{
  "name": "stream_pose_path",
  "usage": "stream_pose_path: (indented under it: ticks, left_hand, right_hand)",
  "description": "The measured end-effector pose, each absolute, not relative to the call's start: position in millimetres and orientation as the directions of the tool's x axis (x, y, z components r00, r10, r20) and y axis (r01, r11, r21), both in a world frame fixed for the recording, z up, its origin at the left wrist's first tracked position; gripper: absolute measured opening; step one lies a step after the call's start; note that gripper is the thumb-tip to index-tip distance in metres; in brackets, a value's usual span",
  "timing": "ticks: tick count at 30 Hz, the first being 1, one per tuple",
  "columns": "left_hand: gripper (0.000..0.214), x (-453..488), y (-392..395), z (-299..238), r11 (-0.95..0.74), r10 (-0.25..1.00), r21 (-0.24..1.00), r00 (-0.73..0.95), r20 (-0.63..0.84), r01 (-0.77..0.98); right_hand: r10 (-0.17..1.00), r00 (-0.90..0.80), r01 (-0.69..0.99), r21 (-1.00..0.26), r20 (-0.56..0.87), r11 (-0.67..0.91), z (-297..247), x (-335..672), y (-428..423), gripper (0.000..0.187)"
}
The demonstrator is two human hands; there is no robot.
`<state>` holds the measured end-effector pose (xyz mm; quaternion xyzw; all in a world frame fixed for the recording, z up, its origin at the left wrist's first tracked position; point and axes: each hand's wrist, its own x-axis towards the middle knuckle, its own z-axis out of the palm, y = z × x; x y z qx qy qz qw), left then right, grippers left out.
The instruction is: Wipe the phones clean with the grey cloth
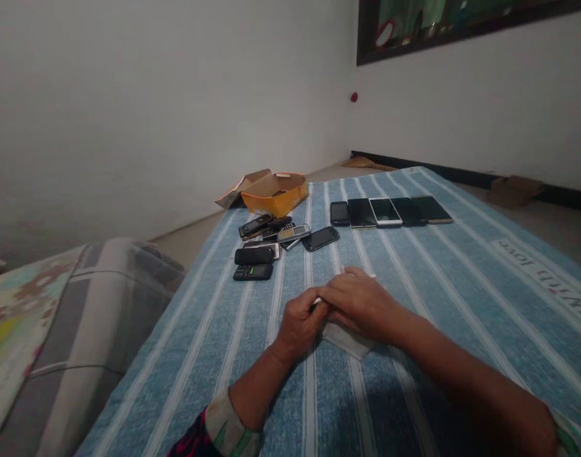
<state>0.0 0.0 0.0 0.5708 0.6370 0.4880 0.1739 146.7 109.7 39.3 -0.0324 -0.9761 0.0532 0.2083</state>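
My left hand is closed, thumb and fingers gripping a small thing of which only a white edge shows; the rest is covered by my hands. Over it lies my right hand, its fingers pressed down and closed on a white cloth that hangs out below the palm. Both hands touch each other above the blue striped bedspread. Beyond them, a dark touchscreen phone lies nearest, beside a pile of old keypad phones, among them a silver keypad phone and a black keypad phone.
An open orange cardboard box stands at the back left, its flap leaning outward. To its right, several phones lie in a row, including a white phone. A grey striped cover is on the left. A dark-framed window sits high right.
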Motion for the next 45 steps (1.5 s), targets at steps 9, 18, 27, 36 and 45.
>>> stream_pose_path:
  ticks: [9,18,27,36,45]
  left_hand:
    - [0.025,-2,-1,-2,-0.123,0.901,0.862,-0.309,0.305,0.492]
    - [0.04,-4,-5,-2,-0.024,0.91,0.9,-0.363,0.199,0.434]
    - [0.042,-5,-4,-3,-0.029,0.898,0.924,-0.397,0.192,0.38]
    - [0.041,-6,0,1,-0.031,0.89,0.935,-0.416,0.187,0.354]
    - [0.04,-7,1,2,-0.036,0.892,0.942,-0.414,0.181,0.335]
  right_hand:
    - [0.098,-0.872,0.084,-0.051,0.479,0.995,11,140,119,0.018]
    - [0.18,-0.923,0.164,-0.077,0.34,0.983,26,145,128,0.012]
    - [0.234,-0.938,0.222,-0.077,0.257,0.972,42,157,140,0.017]
    - [0.26,-0.929,0.269,-0.003,0.262,0.963,34,147,120,0.016]
    - [0.227,-0.931,0.214,-0.077,0.285,0.974,33,149,130,0.015]
